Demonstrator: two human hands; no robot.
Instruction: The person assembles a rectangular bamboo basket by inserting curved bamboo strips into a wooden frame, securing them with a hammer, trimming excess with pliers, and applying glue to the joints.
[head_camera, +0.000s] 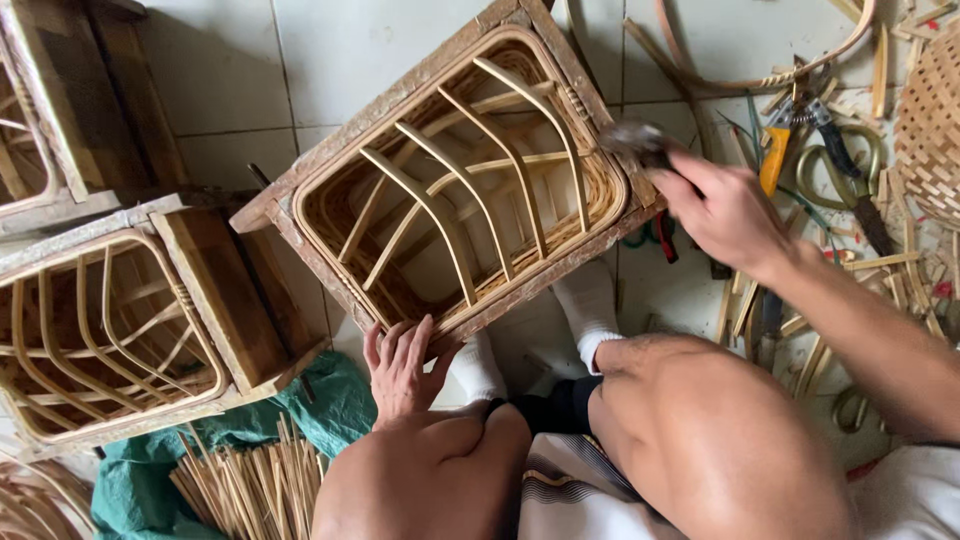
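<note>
1. Now the left hand (400, 368) lies flat with fingers spread against the lower edge of the wooden mould frame (300, 180), at about 6 o'clock of it, gripping nothing.
2. At 3 o'clock of the frame, the right hand (722, 212) is closed around a dark tool (640, 142); its blurred head is at the rim, and I cannot tell what kind it is.
3. Inside the frame sits the rattan basket (470, 170): its curved ribs and coiled rim seem already in place, but the walls between the ribs are open, so I judge the weaving is left.
4. A similar framed basket (100, 330) lies at 9 o'clock, loose rattan sticks (250, 485) at 7 o'clock, pliers (775, 150) at 2 o'clock.
</note>
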